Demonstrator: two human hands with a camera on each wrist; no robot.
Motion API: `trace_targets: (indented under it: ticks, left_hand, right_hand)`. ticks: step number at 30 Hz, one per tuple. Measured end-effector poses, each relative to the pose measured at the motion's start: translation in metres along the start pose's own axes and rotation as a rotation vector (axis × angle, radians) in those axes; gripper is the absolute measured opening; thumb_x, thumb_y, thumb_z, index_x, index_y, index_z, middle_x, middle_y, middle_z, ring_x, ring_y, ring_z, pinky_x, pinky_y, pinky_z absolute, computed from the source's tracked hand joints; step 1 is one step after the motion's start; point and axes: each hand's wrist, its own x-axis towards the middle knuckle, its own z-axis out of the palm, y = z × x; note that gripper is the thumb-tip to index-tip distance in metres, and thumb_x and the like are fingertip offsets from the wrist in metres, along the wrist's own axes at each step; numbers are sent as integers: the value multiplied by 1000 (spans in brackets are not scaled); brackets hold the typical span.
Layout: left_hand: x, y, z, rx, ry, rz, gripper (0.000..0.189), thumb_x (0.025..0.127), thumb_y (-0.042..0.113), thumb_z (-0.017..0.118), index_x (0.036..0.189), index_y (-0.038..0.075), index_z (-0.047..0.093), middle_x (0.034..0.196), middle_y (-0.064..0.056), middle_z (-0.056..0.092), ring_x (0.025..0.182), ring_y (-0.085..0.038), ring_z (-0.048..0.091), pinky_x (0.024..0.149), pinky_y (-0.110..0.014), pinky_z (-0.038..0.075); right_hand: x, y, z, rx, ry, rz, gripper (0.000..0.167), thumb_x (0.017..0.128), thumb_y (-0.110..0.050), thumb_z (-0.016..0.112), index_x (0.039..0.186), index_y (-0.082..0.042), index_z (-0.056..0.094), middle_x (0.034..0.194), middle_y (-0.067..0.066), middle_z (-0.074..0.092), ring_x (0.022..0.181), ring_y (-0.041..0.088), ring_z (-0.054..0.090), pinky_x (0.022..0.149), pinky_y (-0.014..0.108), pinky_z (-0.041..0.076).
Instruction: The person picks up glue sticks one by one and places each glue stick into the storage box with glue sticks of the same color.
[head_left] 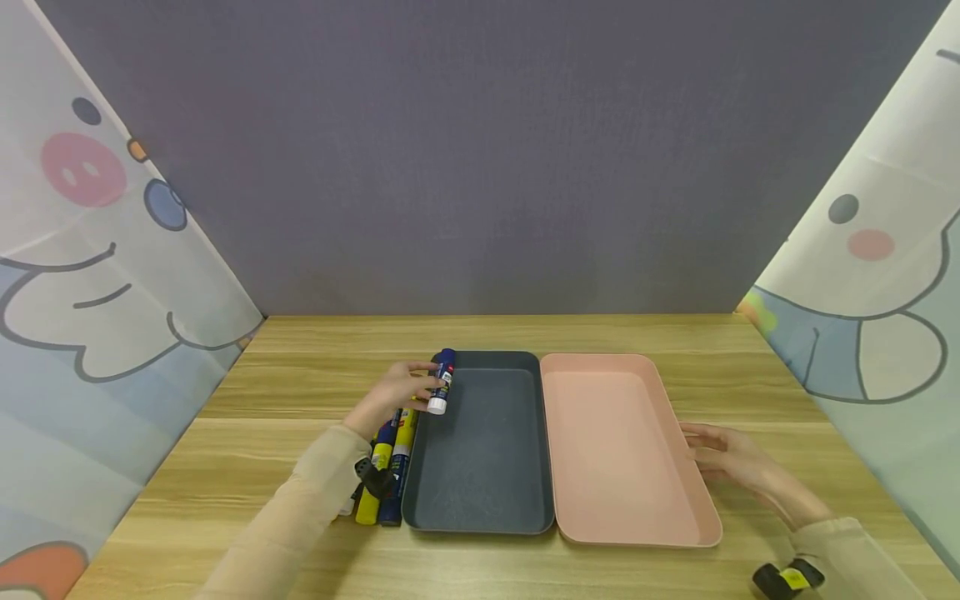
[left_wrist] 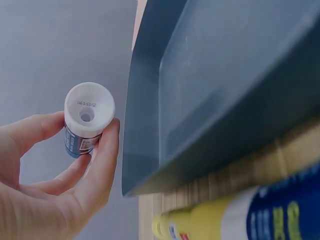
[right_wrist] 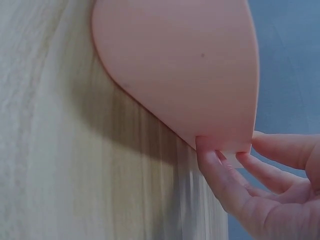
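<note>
My left hand (head_left: 401, 387) pinches a glue stick (head_left: 444, 377) with a dark blue body and a white end between thumb and fingers. It is over the left rim of the dark grey-blue tray (head_left: 487, 450), with its white end toward me. In the left wrist view, the white end (left_wrist: 90, 107) shows a round hole in its middle. At the right, my right hand (head_left: 723, 458) touches the outer side wall of the pink tray (head_left: 622, 450). The right wrist view shows the fingertips (right_wrist: 205, 145) against that wall and the thumb by the rim.
Left of the dark tray, several yellow and blue tubes (head_left: 406, 442) lie side by side, partly under my left forearm. Both trays stand next to each other on the wooden table (head_left: 322, 358). A grey panel (head_left: 495, 167) rises behind, with cartoon-print sheets at both sides.
</note>
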Motion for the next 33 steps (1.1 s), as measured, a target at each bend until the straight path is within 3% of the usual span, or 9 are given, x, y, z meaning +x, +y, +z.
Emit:
trace_targets:
  ticks: [7, 28, 31, 33]
  left_hand:
    - [5, 6, 16, -11, -6, -4, 48, 83, 11, 59, 127, 0, 43, 104, -20, 55, 76, -21, 57, 70, -35, 52]
    - [26, 14, 68, -63, -22, -2, 46, 79, 7, 63, 121, -4, 48, 96, -20, 60, 69, -20, 61, 62, -35, 54]
    - [28, 14, 73, -74, -37, -5, 46, 79, 7, 63, 121, -5, 47, 94, -20, 60, 68, -20, 61, 62, -35, 54]
    - [22, 20, 77, -72, -49, -3, 46, 80, 6, 61, 122, -6, 46, 97, -22, 59, 70, -22, 62, 63, -35, 53]
  right_hand:
    - [0, 0, 0, 12, 4, 11, 60, 89, -14, 52, 128, 20, 20, 122, 38, 38, 91, 3, 57, 77, 34, 50]
    - [2, 0, 0, 32, -11, 34, 61, 89, -13, 51, 129, 20, 19, 122, 37, 39, 91, 3, 57, 78, 35, 50]
    - [2, 1, -1, 35, -23, 29, 59, 90, -12, 50, 128, 20, 19, 123, 38, 37, 92, 1, 56, 78, 34, 50]
    - [2, 1, -1, 34, -31, 24, 59, 90, -12, 50, 128, 21, 19, 124, 39, 35, 92, 0, 56, 79, 35, 50]
